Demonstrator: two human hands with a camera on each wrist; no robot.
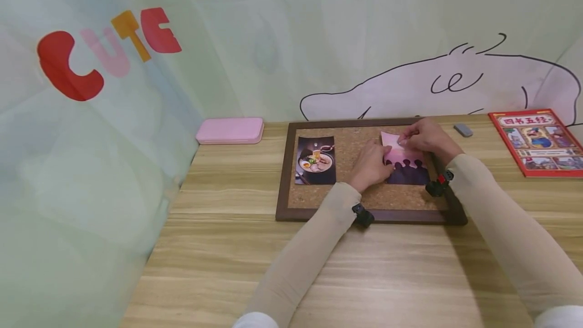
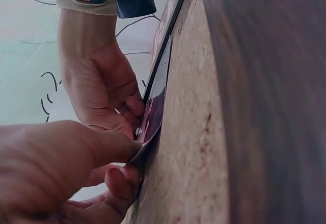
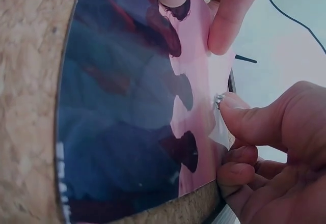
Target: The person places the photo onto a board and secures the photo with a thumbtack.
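Observation:
A photo [image 1: 407, 173] of dark silhouettes against a pink sky lies on the right half of a cork board [image 1: 348, 138] with a dark brown frame. At the photo's left edge is my left hand [image 1: 368, 166]; in the left wrist view its thumb and fingers pinch the slightly lifted edge of the print [image 2: 158, 104]. My right hand [image 1: 430, 140] pinches a small, shiny push pin [image 3: 219, 101] between thumb and forefinger, against the pink upper part of the photo. Whether the pin's point has gone in is hidden.
A ramen photo [image 1: 316, 163] lies on the board's left half, with a small pin near its top. A pink case [image 1: 231, 130] sits at the back left of the wooden table [image 1: 218, 257]. Right of the board are a grey eraser [image 1: 463, 129] and a red book [image 1: 537, 140].

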